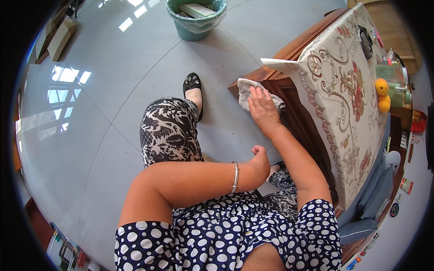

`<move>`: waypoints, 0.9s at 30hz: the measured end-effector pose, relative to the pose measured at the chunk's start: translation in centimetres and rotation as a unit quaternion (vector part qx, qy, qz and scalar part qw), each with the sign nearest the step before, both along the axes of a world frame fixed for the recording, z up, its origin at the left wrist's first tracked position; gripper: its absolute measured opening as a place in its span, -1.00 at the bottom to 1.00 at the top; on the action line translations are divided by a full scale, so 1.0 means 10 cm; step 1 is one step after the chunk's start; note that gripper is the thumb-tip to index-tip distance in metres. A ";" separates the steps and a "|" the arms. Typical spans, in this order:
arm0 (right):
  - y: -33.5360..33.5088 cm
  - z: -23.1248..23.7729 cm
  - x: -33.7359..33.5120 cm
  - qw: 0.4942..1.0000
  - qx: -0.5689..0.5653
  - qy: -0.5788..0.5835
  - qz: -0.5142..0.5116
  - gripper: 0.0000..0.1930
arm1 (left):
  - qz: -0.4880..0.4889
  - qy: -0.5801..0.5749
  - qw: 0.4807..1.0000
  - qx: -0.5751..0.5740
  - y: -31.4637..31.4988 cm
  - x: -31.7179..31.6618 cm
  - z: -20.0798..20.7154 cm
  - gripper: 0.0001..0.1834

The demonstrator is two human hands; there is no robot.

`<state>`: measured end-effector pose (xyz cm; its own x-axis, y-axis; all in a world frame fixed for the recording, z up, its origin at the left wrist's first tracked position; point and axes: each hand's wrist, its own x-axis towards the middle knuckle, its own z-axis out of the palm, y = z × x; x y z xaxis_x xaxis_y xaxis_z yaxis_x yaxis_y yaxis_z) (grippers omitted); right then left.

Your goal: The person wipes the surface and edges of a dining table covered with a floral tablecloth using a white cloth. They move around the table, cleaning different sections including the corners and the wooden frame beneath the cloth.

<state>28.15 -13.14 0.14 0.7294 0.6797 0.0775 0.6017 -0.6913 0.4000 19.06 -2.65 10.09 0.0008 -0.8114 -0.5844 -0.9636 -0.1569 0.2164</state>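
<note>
My right hand (263, 110) presses a whitish-grey cloth (245, 92) against the dark brown wooden side (289, 92) of a table, near its corner. Its fingers lie stretched along the cloth, which bunches out past both sides of the hand. My left forearm crosses in front of my body, with a silver bracelet (235, 177) at the wrist. Beyond it, my left hand (257, 167) is bent down over my lap, apart from the cloth. Most of its fingers are hidden, and nothing shows in it.
A floral tablecloth (339, 86) covers the table, its scalloped edge overhanging the wood. Two oranges (383, 95) and green-tinted containers stand at its right. A green lined bin (194, 32) is on the glossy floor ahead. Blue cushions (373, 194) lie at right, cardboard (62, 38) far left.
</note>
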 end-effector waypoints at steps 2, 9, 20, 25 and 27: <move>0.05 -0.06 0.04 0.998 -0.054 0.012 0.022 -0.65 | -0.002 -0.002 1.000 0.003 0.02 -0.02 0.09 -0.57; 0.32 -0.49 0.20 0.968 -0.240 0.045 0.065 -0.56 | -0.007 -0.012 0.999 -0.043 0.13 -0.06 0.20 -0.58; 0.70 -1.17 0.47 0.912 -0.325 0.237 0.082 -0.62 | 0.016 -0.005 0.998 -0.053 0.19 0.14 0.32 -0.59; 0.72 -1.73 0.51 0.915 -0.296 0.269 0.058 -0.63 | 0.039 -0.011 0.998 -0.056 0.17 0.21 0.29 -0.59; 0.72 -1.77 0.49 0.914 -0.298 0.271 0.056 -0.63 | 0.050 -0.012 0.997 -0.058 0.17 0.19 0.25 -0.58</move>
<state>33.06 -5.91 -17.58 0.4743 0.5563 -0.6823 0.8767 -0.3692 0.3084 20.95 -0.97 12.62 0.0983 -0.8682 -0.4863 -0.9493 -0.2284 0.2159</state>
